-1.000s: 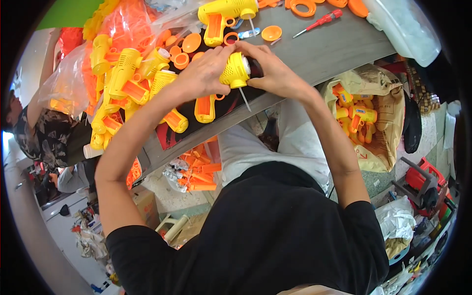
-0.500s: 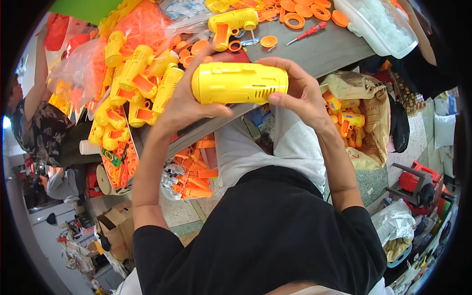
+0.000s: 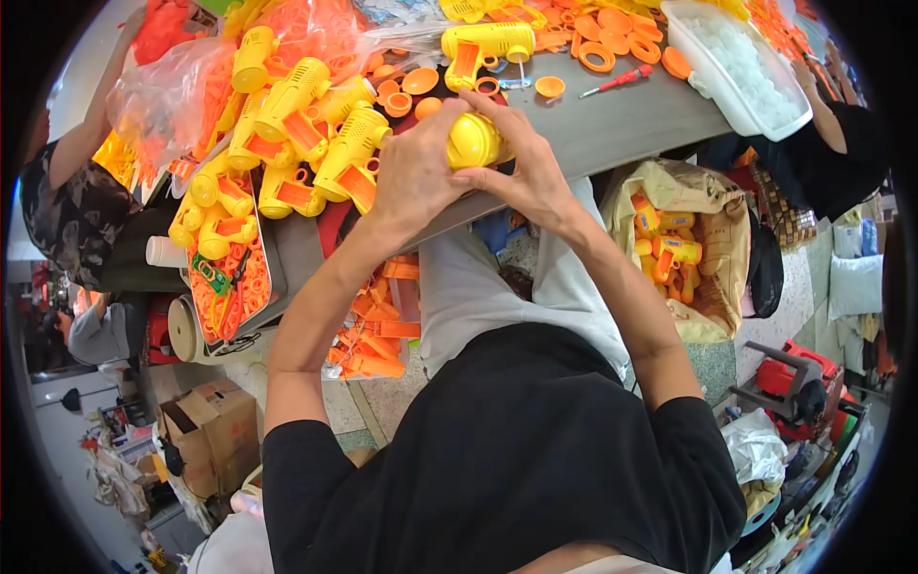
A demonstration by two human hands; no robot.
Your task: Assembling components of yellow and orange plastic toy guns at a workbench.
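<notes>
Head view, left to right: vented, hard-plastic yellow bodies (image 3: 292,99) heaped at upper left on the desk (image 3: 612,122); left hand (image 3: 418,177), fingers curled around a smooth, domed yellow shell (image 3: 472,142) at upper centre, long axis foreshortened; right hand (image 3: 534,177) equally near, thumb and forefinger holding it in a looser arch; creased brown sack (image 3: 724,251) at right.

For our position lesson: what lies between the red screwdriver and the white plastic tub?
In the head view, a round orange plastic disc lies between screwdriver and tub.
</notes>
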